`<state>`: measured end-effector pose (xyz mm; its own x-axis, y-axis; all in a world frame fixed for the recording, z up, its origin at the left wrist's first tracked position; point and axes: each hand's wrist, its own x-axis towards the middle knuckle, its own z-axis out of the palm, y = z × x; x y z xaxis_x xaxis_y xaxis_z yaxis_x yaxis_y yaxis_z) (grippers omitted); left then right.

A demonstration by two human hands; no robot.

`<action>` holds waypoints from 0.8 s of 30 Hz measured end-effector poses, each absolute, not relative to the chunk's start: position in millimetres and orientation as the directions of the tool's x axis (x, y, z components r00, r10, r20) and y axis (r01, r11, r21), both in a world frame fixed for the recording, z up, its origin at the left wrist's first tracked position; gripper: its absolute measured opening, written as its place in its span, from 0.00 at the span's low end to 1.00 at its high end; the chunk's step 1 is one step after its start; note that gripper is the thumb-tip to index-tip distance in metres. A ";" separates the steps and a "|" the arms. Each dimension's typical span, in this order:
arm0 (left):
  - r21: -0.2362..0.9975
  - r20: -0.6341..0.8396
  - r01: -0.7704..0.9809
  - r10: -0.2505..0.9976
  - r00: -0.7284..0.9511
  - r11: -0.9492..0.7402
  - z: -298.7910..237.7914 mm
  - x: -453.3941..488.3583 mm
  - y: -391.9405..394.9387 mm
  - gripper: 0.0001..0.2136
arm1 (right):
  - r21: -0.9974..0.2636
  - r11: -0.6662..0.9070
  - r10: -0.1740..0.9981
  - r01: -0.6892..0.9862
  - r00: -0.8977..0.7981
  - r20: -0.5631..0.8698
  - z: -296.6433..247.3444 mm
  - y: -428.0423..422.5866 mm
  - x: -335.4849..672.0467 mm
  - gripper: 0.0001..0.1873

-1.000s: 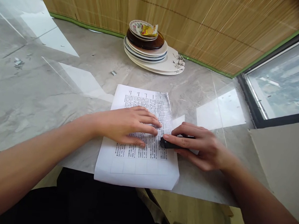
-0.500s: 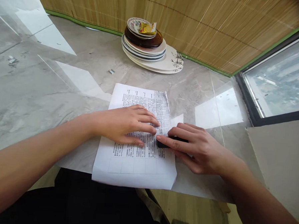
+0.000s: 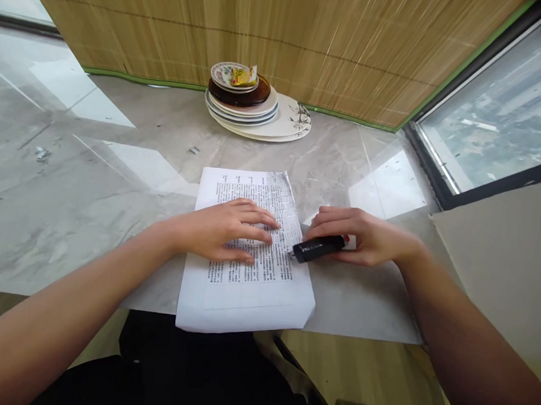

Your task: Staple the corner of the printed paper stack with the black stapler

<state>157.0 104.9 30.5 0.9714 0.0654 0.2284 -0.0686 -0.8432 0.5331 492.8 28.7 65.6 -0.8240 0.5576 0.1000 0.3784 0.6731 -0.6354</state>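
A stack of printed paper (image 3: pixel 248 286) lies at the near edge of a grey marble table (image 3: pixel 93 205). My left hand (image 3: pixel 223 233) rests flat on the text, fingers stretched out and pressing the sheets down. My right hand (image 3: pixel 364 234) is closed around a black stapler (image 3: pixel 317 248) at the paper's right edge, with the stapler's tip just touching the sheets.
A stack of plates (image 3: pixel 252 108) with a small yellow packet on top stands at the back against a bamboo blind (image 3: pixel 306 41). A window (image 3: pixel 487 123) is at the right. A grey board (image 3: pixel 498 269) lies at the right of the table.
My right hand has lifted off the stapler's top and drawn it back to the right, off the paper's edge. My left hand stays flat on the sheets. The view has tilted.
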 end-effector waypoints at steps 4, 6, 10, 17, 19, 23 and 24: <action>0.582 0.264 -0.081 0.093 0.960 -0.809 30.1 156.2 105.5 0.18 | -0.776 0.486 0.642 0.403 -0.767 0.004 66.9 39.8 529.7 0.15; 0.606 0.288 -0.085 0.118 0.950 -0.791 32.2 156.2 105.6 0.18 | -0.832 0.380 0.769 0.404 -0.638 0.041 60.2 42.5 543.3 0.17; 0.666 0.380 -0.035 0.298 0.876 -0.745 37.7 152.3 110.7 0.13 | -0.926 0.249 0.961 0.282 -0.188 0.201 45.8 45.6 526.6 0.24; 0.904 0.421 -0.014 0.884 0.202 -0.428 20.6 130.8 151.5 0.08 | -0.794 0.408 0.912 0.451 -0.235 0.335 51.4 55.0 410.1 0.16; 0.948 0.294 -0.155 0.950 0.107 -0.276 13.7 127.5 161.0 0.07 | -0.762 0.455 0.889 0.460 -0.288 0.357 49.7 58.6 387.4 0.16; 0.979 0.187 -0.119 0.968 0.168 -0.168 9.6 126.8 163.9 0.05 | -0.697 0.484 0.874 0.529 -0.333 0.355 37.2 61.4 368.5 0.16; 0.980 0.195 -0.073 0.958 0.213 -0.183 10.5 127.1 162.3 0.06 | -0.679 0.491 0.870 0.546 -0.343 0.353 34.2 61.2 368.1 0.16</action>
<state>127.1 162.3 10.5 0.2127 0.9576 0.1945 -0.0735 -0.1828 0.9804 368.1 61.2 34.2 -0.3432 0.8704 0.3531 0.5457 0.4907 -0.6793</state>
